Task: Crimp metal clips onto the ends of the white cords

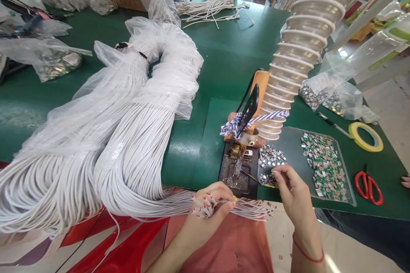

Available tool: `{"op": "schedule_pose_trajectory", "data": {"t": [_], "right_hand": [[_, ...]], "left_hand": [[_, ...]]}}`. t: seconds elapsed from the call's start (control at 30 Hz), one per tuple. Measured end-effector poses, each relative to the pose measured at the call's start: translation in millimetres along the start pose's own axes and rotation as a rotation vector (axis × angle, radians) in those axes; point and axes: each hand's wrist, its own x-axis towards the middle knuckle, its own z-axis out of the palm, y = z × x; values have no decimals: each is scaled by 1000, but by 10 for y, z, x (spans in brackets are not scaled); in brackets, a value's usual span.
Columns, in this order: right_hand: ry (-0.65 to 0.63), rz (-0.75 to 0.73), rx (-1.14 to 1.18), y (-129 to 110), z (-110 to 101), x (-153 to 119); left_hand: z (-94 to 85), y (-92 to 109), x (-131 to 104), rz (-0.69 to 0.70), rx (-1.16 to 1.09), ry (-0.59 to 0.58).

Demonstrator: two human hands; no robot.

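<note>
My left hand (211,207) is closed around a bunch of thin white cables (179,204) at the table's front edge; several red-tipped cable ends stick up between its fingers. Other stripped ends fan out to its right. My right hand (288,185) is pinched on something thin and pale, too small to make out, over small metal connectors (271,158). Between and behind the hands is a black soldering stand (238,175) with a wooden post (260,89) tied with blue-and-white cord. Small green-and-silver parts (326,166) fill the right side of a clear tray (293,143).
A big plastic-wrapped cable bundle (137,136) covers the left. A clear ribbed hose (301,42) rises behind the stand. Red scissors (368,187), yellow tape (365,136) and a pen (335,125) lie right. Another person's fingers (406,181) show at the right edge.
</note>
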Motion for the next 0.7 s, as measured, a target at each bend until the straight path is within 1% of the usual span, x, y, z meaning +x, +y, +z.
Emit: {"op": "schedule_pose_trajectory", "data": {"t": [0.07, 0.17, 0.3, 0.37, 0.43, 0.53, 0.7], "right_hand": [[-36, -38, 86, -58, 4, -41], [-125, -82, 262, -207, 60, -146], [-214, -15, 487, -437, 241, -305], [-238, 34, 569, -512, 346, -364], [-218, 69, 633, -547, 437, -406], [-162, 79, 685, -544, 518, -439], [-167, 82, 680, -509, 518, -439]], "left_hand": [[9, -4, 2, -8, 1, 10], [18, -1, -3, -16, 25, 20], [15, 17, -18, 9, 47, 56], [12, 19, -24, 13, 51, 79], [11, 14, -29, 6, 58, 101], [15, 10, -35, 14, 78, 129], [-13, 73, -34, -20, 61, 112]]}}
